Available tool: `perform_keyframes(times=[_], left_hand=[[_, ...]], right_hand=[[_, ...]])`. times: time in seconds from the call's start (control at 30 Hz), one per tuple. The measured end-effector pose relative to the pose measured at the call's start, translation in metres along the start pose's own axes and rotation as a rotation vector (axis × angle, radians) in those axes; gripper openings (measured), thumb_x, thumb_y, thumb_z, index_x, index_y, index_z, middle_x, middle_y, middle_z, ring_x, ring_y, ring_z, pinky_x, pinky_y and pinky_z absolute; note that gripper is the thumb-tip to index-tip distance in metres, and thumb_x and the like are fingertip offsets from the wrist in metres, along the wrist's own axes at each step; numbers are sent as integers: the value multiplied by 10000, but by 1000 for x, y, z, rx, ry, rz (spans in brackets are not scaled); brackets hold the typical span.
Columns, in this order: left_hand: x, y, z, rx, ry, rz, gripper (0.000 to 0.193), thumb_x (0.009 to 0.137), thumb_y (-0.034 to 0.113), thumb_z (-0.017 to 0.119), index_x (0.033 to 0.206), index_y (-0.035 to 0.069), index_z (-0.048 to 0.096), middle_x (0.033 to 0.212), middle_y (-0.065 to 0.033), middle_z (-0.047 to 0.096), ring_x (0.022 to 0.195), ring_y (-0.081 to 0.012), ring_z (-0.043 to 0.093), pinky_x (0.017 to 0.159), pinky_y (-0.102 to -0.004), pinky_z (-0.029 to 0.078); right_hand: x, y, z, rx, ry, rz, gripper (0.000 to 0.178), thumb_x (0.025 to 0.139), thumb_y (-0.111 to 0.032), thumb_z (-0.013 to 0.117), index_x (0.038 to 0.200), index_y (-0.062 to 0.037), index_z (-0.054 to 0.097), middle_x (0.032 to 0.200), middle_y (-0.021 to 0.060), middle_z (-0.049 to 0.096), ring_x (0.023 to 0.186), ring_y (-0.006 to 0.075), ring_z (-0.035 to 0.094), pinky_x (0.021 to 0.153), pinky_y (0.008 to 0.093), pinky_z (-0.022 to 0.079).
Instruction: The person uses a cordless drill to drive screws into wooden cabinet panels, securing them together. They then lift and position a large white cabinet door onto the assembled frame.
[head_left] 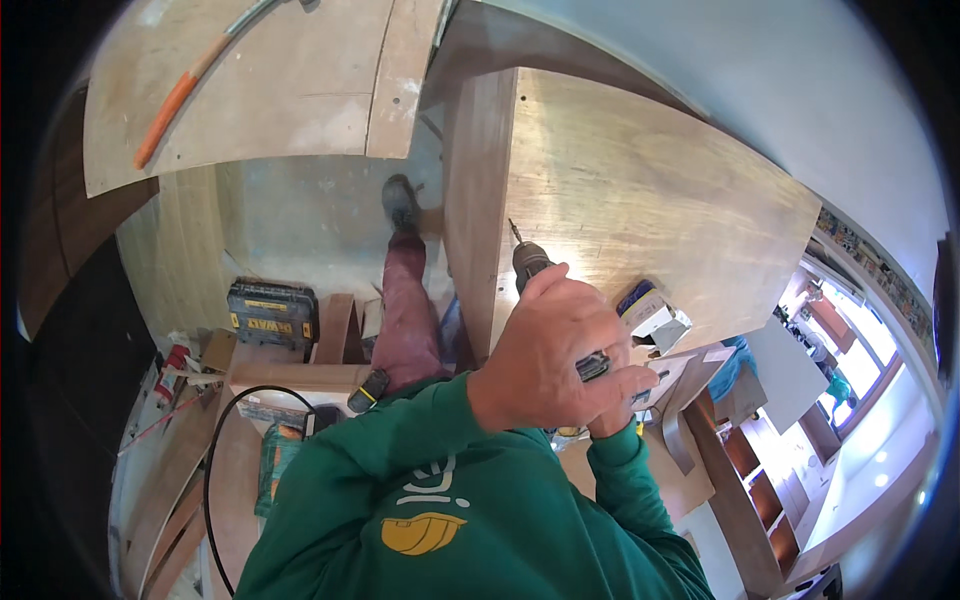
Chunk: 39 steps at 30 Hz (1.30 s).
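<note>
My left hand (550, 350) is closed over the body of a dark cordless drill (532, 262), lit by a bright patch on the wood in front of it. My right hand (612, 418), mostly hidden behind the left, is closed at the drill's rear. A thin bit points away from me at the plywood box (640, 190), close to the left edge of its broad face. Whether the tip touches the wood I cannot tell. Dark screw heads or holes dot that edge. A small opened carton (655, 318) with a blue item rests on the panel, right of my hands.
Upper left, a board (290, 100) carries an orange-handled tool (165, 120). A black toolbox (272, 312) stands left of my leg, near a tape measure (368, 390) and a looping black cable (208, 470). Wooden shelving (735, 500) lies lower right; a white wall rises behind the box.
</note>
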<state>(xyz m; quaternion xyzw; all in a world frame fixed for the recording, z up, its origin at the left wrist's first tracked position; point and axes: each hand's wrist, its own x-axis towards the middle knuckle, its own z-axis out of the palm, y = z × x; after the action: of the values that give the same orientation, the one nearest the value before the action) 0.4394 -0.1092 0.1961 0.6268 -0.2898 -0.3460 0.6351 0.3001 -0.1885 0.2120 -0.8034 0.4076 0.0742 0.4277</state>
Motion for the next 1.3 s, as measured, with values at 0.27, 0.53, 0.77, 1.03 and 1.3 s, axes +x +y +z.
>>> perform_keyframes(times=[0.27, 0.53, 0.77, 1.03, 1.3], left_hand=[[1, -26, 7, -41, 31, -20, 234, 785, 253, 801, 706, 83, 662, 734, -96, 644, 831, -294, 653, 1040, -540, 414], [12, -31, 1, -38, -57, -74, 191, 795, 224, 784, 716, 86, 678, 747, -69, 667, 853, -284, 667, 1079, -559, 403], [11, -35, -2, -77, 26, -55, 89, 756, 94, 773, 743, 89, 685, 763, -50, 645, 816, -250, 656, 1047, -526, 428], [5, -38, 1, -15, 30, -9, 46, 804, 89, 745, 780, 58, 722, 799, -77, 668, 794, -265, 657, 1038, -509, 452], [3, -10, 11, -185, 30, -322, 141, 977, 95, 636, 952, -21, 713, 947, -72, 715, 883, -132, 637, 831, -283, 509]], right_hand=[[9, 10, 6, -5, -129, -3, 345, 793, -184, 796, 1100, -82, 677, 1029, 170, 710, 928, 366, 714, 747, 424, 566], [24, 2, 1, -25, -175, 7, 339, 793, -177, 792, 1094, -79, 670, 1026, 148, 700, 909, 366, 710, 740, 431, 573], [33, 1, 2, -113, -213, -59, 314, 795, -186, 782, 1060, -69, 661, 1017, 145, 694, 859, 376, 699, 691, 442, 559], [31, 27, 5, -203, -196, -135, 363, 754, -246, 801, 1018, -53, 644, 866, 176, 704, 807, 402, 694, 675, 481, 544], [20, 25, -6, -252, -101, -157, 392, 729, -141, 763, 1101, -57, 673, 889, 235, 716, 873, 432, 701, 775, 511, 561]])
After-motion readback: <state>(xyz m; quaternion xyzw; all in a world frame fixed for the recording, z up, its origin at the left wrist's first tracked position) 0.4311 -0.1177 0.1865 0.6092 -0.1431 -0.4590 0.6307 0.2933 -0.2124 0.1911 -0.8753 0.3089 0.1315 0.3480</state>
